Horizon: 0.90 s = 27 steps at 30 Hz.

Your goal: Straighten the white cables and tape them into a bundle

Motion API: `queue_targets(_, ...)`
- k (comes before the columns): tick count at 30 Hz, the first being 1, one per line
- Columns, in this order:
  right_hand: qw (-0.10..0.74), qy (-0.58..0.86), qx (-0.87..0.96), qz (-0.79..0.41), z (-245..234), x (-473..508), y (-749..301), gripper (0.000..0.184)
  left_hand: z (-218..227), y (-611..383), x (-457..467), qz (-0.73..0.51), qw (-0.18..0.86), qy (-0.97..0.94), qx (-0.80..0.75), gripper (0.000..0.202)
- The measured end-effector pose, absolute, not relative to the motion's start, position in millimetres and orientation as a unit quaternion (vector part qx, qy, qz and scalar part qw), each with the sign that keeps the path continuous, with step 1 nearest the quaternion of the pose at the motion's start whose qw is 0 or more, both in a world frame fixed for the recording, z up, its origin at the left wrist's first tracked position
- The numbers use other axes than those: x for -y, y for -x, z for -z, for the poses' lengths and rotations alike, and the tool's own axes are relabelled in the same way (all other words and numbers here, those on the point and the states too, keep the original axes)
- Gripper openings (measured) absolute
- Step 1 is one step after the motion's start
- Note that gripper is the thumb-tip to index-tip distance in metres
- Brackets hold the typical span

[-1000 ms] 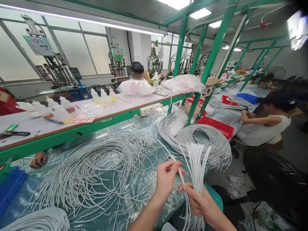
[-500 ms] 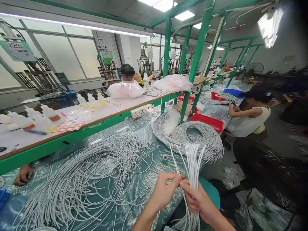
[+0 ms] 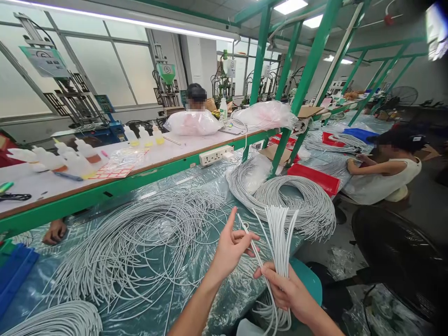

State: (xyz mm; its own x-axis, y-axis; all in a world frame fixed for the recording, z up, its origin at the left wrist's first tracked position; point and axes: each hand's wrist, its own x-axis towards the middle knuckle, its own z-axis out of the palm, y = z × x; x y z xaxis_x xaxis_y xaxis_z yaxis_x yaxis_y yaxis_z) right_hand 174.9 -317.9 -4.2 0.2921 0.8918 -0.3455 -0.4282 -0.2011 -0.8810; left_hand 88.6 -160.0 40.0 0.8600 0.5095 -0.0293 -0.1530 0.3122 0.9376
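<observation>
My right hand (image 3: 285, 287) is closed around a bundle of light grey cables (image 3: 278, 233), whose cut ends fan out upward above the fist. One or two strands stand apart on the bundle's left side. My left hand (image 3: 231, 247) is open beside a separate strand (image 3: 252, 245), index finger pointing up and the other fingers loosely spread by it; whether they touch it I cannot tell. Left of my hands, a loose spread of grey cables (image 3: 140, 242) lies on the plastic-covered table. Behind the bundle lies a large coil of grey cables (image 3: 308, 205).
A raised shelf (image 3: 175, 158) with a green edge carries squeeze bottles (image 3: 86, 149), plastic bags and a power strip (image 3: 216, 155). Red trays (image 3: 313, 178) stand beyond the coil. A black fan (image 3: 388, 261) is at right. Co-workers sit opposite and at right; another person's hand (image 3: 55, 232) rests at far left.
My left hand has left its pinch near the right hand, moving up and left with its fingers spreading. The right hand keeps the cable bundle. The view has turned slightly left.
</observation>
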Motion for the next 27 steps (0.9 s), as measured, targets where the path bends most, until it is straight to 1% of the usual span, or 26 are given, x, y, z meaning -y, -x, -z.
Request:
queue_targets(4,0.587,0.552,0.216,-0.551,2.5,317.2,-175.0,0.045,-39.7,-87.2,153.1,-0.191,0.800,-0.549,-0.150,0.094)
queue_targets(9,0.590,0.567,0.199,-0.539,-0.7,315.5,-173.2,0.051,-34.3,-86.3,155.3,-0.196,0.788,-0.563,-0.156,0.082)
queue_targets(13,0.592,0.563,0.198,-0.541,3.9,316.6,-175.6,0.047,-33.3,-83.6,160.1,-0.183,0.778,-0.582,-0.146,0.075)
queue_targets(17,0.595,0.555,0.198,-0.547,7.7,318.1,-176.6,0.043,-30.1,-81.9,164.5,-0.187,0.775,-0.588,-0.138,0.073)
queue_targets(23,0.597,0.566,0.198,-0.533,1.5,316.3,-170.9,0.047,-20.9,-81.4,173.3,-0.208,0.775,-0.577,-0.151,0.074)
queue_targets(27,0.591,0.569,0.210,-0.531,-1.3,314.1,-167.6,0.045,-19.7,-84.1,176.1,-0.247,0.783,-0.532,-0.206,0.072)
